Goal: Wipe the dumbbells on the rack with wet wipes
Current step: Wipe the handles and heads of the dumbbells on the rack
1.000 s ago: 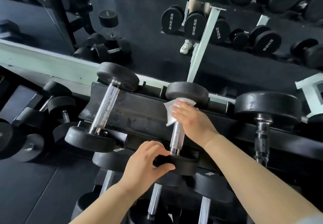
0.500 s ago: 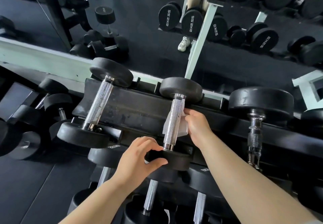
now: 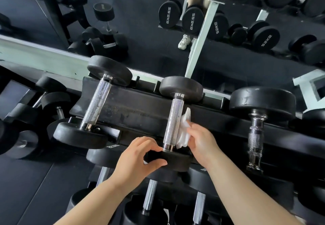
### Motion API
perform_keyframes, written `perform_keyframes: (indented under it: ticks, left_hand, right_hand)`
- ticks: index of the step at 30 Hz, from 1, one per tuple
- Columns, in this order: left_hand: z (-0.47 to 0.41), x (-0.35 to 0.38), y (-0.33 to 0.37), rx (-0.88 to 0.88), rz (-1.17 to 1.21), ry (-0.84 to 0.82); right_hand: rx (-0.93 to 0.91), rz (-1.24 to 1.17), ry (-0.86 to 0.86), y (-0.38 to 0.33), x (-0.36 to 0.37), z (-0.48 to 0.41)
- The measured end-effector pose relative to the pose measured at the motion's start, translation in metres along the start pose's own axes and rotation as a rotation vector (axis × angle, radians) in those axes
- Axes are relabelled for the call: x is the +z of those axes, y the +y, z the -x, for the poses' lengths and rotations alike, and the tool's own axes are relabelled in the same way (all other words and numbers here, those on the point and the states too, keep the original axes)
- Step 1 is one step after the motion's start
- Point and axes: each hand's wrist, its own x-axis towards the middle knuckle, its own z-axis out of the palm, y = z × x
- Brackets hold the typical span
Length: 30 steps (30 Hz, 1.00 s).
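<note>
Sliding down since half a second ago, the right hand [image 3: 204, 144] now sits near the lower end of the middle dumbbell's knurled chrome handle [image 3: 174, 119]. Its fingers pinch a crumpled white wet wipe [image 3: 183, 133] against the handle's right side. The left hand [image 3: 135, 158] has fingers and thumb clamped on the near black rubber head [image 3: 177, 160]. That dumbbell lies across the black metal rack [image 3: 137, 108], between two others.
</note>
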Motion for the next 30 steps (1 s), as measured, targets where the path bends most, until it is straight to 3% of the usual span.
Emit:
perform_keyframes:
  ticks: [6,8,13,20,25,27,30]
  left_hand:
    - [0.0,0.0,0.0,-0.004,0.01,-0.002]
    - [0.001,0.0,0.0,0.001,0.017,-0.001]
    - [0.001,0.001,-0.001,0.018,0.014,0.008]
    - [0.002,0.002,-0.001,0.013,0.004,0.024]
    - [0.003,0.004,-0.002,-0.002,0.031,0.029]
    - [0.003,0.004,-0.002,-0.008,0.036,0.034]
    - [0.004,0.004,-0.001,0.006,0.018,0.038]
  right_hand:
    - [-0.115,-0.053,0.09,-0.022,0.017,-0.03]
    - [-0.086,-0.072,0.047,-0.018,0.014,-0.029]
    - [0.103,0.136,-0.115,0.01,-0.009,0.002]
    - [-0.024,0.016,-0.043,-0.004,0.006,-0.019]
    - [0.026,0.152,-0.099,0.013,-0.016,0.013]
    - [-0.205,0.332,-0.017,0.01,-0.015,0.015]
    - [-0.89,0.997,-0.039,0.002,0.0,0.004]
